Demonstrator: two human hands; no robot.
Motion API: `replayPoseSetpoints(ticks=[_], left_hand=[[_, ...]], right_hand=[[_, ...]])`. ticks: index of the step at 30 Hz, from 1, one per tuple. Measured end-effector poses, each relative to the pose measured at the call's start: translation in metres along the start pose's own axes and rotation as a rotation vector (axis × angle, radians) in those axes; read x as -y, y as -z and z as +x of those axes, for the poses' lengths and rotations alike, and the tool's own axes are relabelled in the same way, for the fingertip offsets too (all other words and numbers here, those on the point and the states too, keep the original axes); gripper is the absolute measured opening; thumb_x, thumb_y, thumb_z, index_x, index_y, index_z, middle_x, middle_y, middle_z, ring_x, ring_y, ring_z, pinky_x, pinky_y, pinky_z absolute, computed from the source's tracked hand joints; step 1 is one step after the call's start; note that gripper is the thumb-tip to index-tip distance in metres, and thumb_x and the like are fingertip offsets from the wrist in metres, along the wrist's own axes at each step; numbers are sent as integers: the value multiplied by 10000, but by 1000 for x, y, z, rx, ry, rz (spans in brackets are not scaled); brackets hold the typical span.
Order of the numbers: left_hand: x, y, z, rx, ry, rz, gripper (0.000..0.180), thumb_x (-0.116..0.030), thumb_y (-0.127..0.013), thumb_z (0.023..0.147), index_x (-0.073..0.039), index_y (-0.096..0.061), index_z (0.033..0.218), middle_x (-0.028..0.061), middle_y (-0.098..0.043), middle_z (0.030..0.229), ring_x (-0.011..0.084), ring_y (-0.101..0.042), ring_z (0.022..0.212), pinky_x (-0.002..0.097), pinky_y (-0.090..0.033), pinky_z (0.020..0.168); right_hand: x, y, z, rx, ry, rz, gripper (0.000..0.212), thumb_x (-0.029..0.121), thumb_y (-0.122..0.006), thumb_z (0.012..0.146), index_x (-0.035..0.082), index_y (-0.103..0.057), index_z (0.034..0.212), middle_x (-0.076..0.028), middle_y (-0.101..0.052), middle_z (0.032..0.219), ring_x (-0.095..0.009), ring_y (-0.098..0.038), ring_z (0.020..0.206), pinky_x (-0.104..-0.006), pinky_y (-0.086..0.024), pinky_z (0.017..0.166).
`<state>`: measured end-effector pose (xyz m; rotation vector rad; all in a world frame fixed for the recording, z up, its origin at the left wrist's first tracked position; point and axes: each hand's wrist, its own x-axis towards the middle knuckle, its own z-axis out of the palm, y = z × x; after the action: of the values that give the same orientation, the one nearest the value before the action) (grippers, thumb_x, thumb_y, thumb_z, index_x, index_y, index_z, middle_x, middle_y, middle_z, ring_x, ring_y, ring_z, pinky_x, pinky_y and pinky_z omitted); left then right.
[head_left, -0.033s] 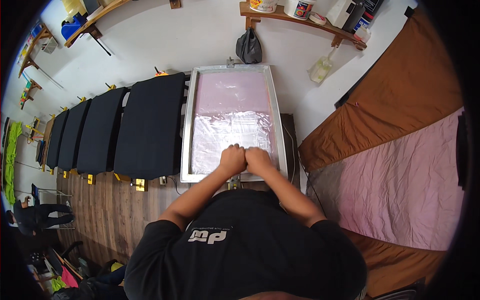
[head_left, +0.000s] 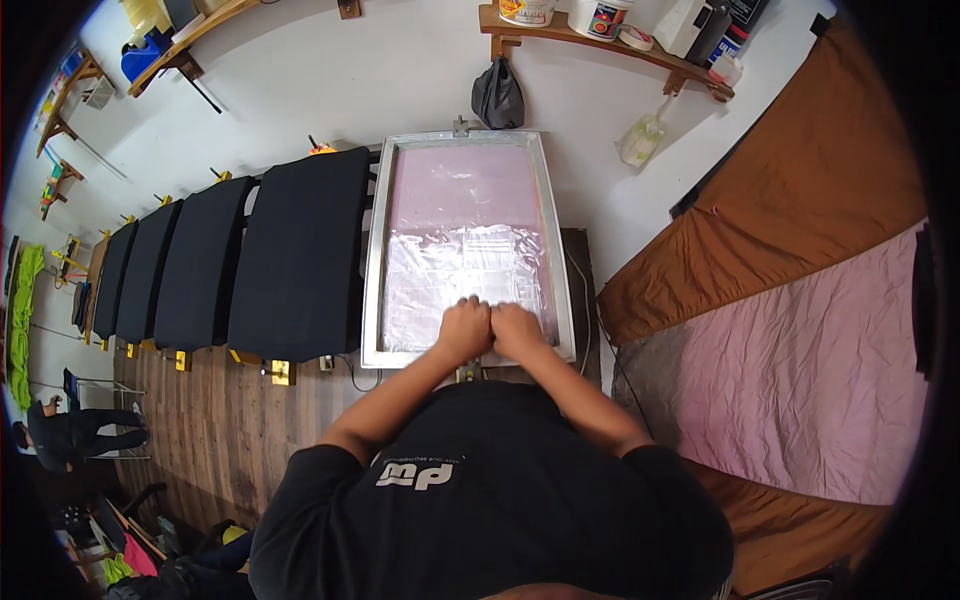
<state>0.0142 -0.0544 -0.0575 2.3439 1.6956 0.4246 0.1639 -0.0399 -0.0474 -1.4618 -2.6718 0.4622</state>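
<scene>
Left hand point(head_left: 465, 330), right hand point(head_left: 516, 331) | curled, held contents unclear | over framed screen point(head_left: 460, 190)

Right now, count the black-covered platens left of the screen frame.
4: nearest platen beside the screen frame, then second platen, third platen, fourth platen, farther left; more may be hidden.

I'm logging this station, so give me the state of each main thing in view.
Left hand: curled closed, contents hidden
Right hand: curled closed, beside the left hand, contents hidden
Frame: lying flat
Shiny film: wrinkled, in the frame's nearer part
Black boards: lined up
Dark bag: hanging
Pink cloth: creased
</scene>
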Motion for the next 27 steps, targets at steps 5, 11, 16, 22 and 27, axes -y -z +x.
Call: replayPoseSetpoints(ticks=[5, 11, 16, 22, 27], left_hand=[[-7, 7, -16, 46, -24, -30, 196, -201, -722, 674, -41, -666, 772, 172, -663, 813, 338, -685, 739, 435, -571, 658], [-11, 26, -4, 216, -17, -37, 186, -222, -714, 662, -46, -694, 721, 187, -683, 764, 347, -700, 703, 427, -572, 647], [-3, 27, 3, 283, 15, -23, 198, -228, -703, 664, -35, -695, 706, 200, -693, 762, 363, -705, 707, 442, -579, 665], [-6, 24, 7, 269, 38, -80, 210, -216, -711, 679, -15, -706, 740, 219, -702, 855, 369, -707, 777, 452, -587, 693], [-6, 20, -2, 223, 23, -71, 224, -231, -733, 700, -24, -740, 782, 221, -706, 873, 360, -713, 831, 445, -597, 703]], right_hand=[[11, 7, -15, 55, 7, 20, 169, 80, -705, 731, 25, -703, 891, -168, -700, 929, -336, -694, 916, -449, -581, 773], [10, 32, -6, 250, -9, 39, 172, 115, -713, 708, 1, -728, 835, -208, -720, 875, -383, -716, 823, -477, -588, 740], [6, 33, 3, 255, -30, 58, 193, 159, -710, 728, 20, -738, 859, -208, -724, 842, -374, -726, 802, -472, -590, 722], [3, 34, 4, 190, -80, 115, 155, 137, -701, 730, 15, -733, 821, -216, -721, 839, -396, -717, 818, -493, -581, 725], [7, 32, 2, 252, -97, 81, 148, 139, -714, 715, 24, -738, 804, -216, -722, 857, -398, -716, 829, -495, -582, 740]])
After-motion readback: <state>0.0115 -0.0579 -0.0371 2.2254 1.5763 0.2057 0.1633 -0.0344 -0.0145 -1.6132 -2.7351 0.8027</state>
